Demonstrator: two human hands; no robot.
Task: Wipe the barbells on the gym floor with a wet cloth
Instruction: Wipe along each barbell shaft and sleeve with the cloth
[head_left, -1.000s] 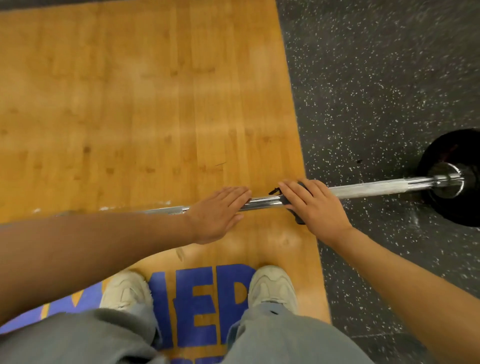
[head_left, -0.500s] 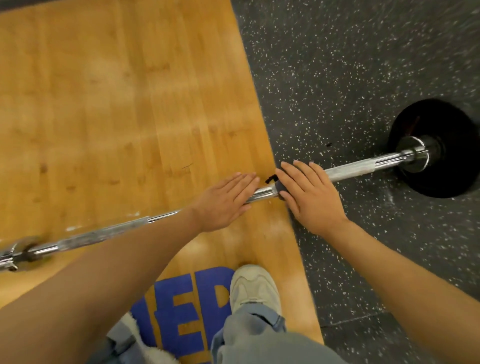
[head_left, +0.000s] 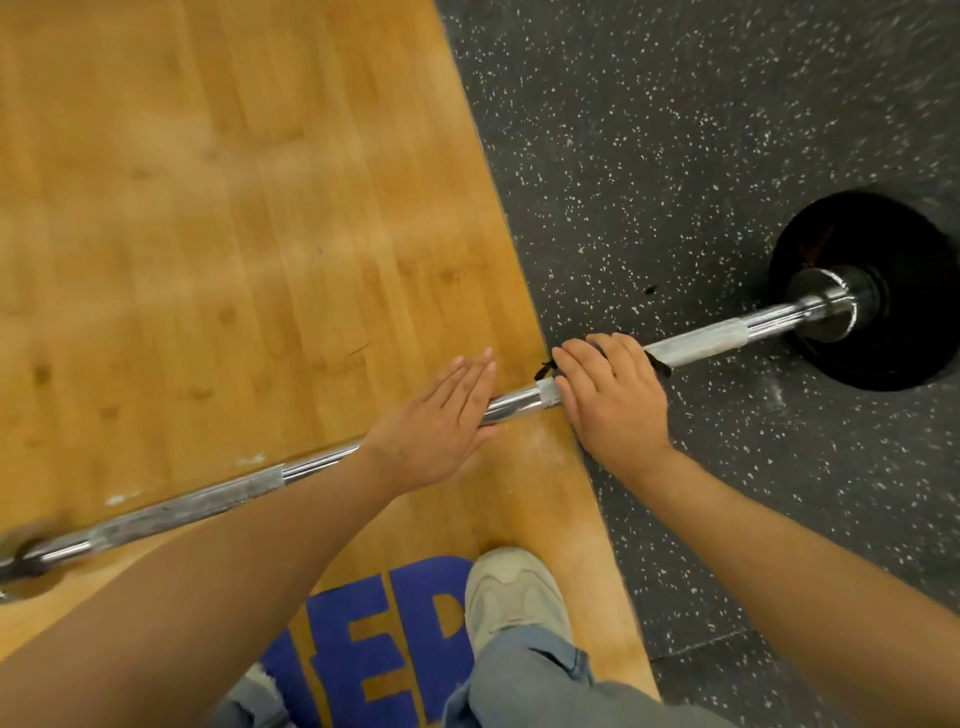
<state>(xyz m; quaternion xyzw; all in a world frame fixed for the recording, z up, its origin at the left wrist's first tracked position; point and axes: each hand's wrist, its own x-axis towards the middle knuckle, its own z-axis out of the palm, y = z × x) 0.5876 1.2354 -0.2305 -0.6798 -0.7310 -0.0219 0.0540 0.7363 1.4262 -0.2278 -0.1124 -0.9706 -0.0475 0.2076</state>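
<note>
- Barbell lies across the gym floor, its middle over the wooden platform and its right end over the speckled rubber mat, where a black plate sits on the sleeve.
- The right hand is on the shaft near the platform's edge, fingers curled over a dark cloth whose ends stick out on both sides of the hand.
- The left hand rests flat on the shaft just beside it, fingers straight and together, holding nothing; it seems to steady the bar.
- Progress, as I judge it: the wipe is mid-shaft; the stretch toward the plate looks chalky, so that part likely remains. Whether the left half is done I cannot tell.
- Count: one barbell in sight, one plate clearly visible, one cloth, two hands, one pale shoe fully in view below.
</note>
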